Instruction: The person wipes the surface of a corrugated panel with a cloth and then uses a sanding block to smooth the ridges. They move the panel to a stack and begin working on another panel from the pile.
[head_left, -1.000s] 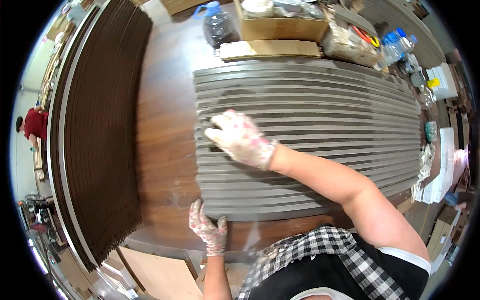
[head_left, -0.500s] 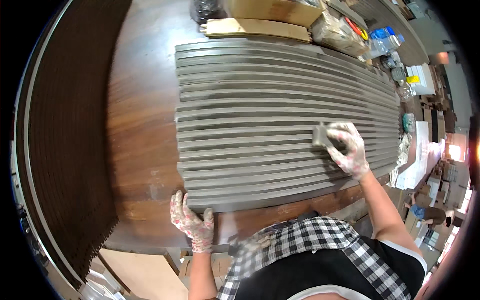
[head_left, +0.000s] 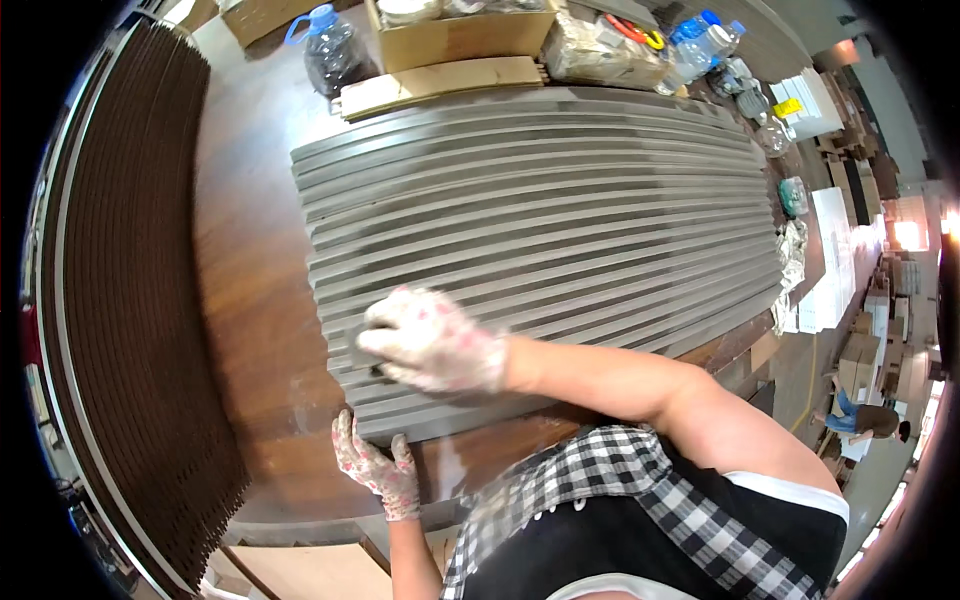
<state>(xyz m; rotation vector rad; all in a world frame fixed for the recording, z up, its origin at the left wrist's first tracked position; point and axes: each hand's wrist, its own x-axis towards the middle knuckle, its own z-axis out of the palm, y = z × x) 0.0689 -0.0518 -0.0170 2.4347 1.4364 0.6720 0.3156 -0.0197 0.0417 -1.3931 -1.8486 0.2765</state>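
Observation:
Long grey strips [head_left: 560, 225] lie side by side across the brown tabletop [head_left: 255, 340], forming a ridged sheet. My right hand [head_left: 435, 342], in a white glove with pink spots, is over their left part, near the strip ends. Its fingers close around a small grey block [head_left: 357, 345], mostly hidden and blurred, pressed against the strips. At the near left corner of the sheet my left hand [head_left: 378, 470], in a matching glove, has its fingers stretched and thumb apart. It lies against the strip ends and holds nothing.
Dark brown slats [head_left: 135, 300] are stacked along the left. Beyond the strips stand a flat wooden piece [head_left: 440, 85], a cardboard box [head_left: 465, 42] and a large blue-capped bottle [head_left: 333, 50]. Clear bottles [head_left: 700, 50] gather at the far right. Another person [head_left: 865, 418] is in the right background.
My right hand has swept left along the strips with the grey block, from the right part to near their left ends. My left hand stays by the near left corner. The view has shifted.

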